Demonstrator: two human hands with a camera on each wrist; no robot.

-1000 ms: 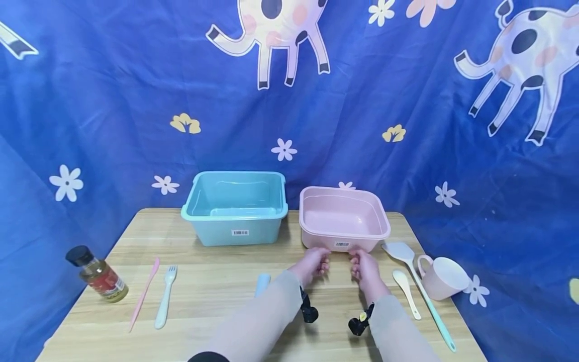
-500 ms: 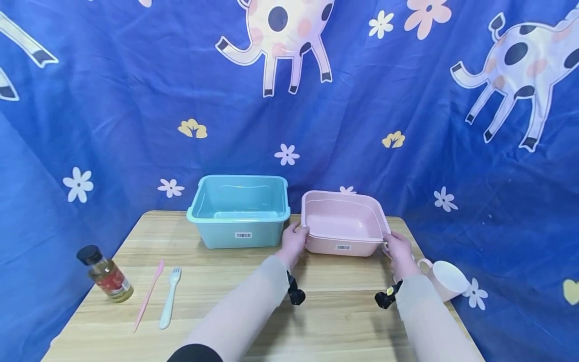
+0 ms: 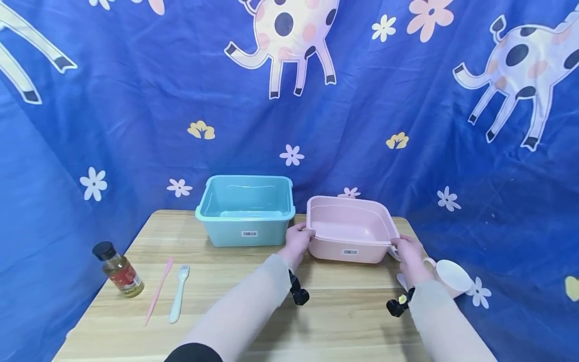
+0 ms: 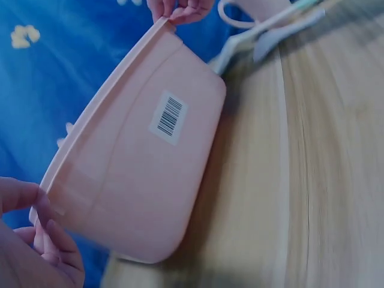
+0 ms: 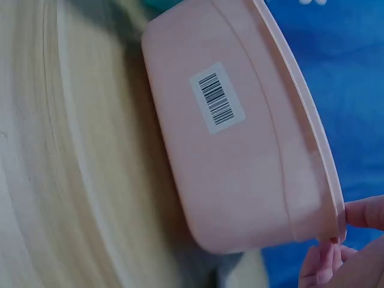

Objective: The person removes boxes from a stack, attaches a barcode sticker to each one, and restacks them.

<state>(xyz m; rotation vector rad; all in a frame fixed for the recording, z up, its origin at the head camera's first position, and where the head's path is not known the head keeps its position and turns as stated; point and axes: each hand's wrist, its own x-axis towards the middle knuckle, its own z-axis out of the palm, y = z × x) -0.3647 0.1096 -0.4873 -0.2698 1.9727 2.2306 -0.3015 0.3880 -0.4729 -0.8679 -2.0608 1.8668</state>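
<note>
A pink plastic basin [image 3: 350, 247] with a barcode label on its front stands at the back right of the table. My left hand [image 3: 297, 242] pinches the basin's rim at its left front corner, thumb over the edge in the left wrist view. At the right front corner my right hand [image 3: 409, 254] pinches the same rim, and the right wrist view shows its thumb [image 5: 365, 212] on the edge. Inside, the basin holds nothing that shows. A blue plastic basin [image 3: 246, 234] stands just left of it, near my left hand.
Right of my right arm are a pink mug [image 3: 452, 276], a spatula [image 4: 240, 45] and a spoon [image 4: 288, 33], partly hidden in the head view. On the left lie a sauce bottle [image 3: 119, 271], a pink knife [image 3: 159, 291] and a pale fork [image 3: 179, 294]. A blue curtain [image 3: 149, 125] hangs behind.
Both hands have gone from in front of the pink basin to its two front corners and taken hold of the rim. The basin has since come slightly toward me.
</note>
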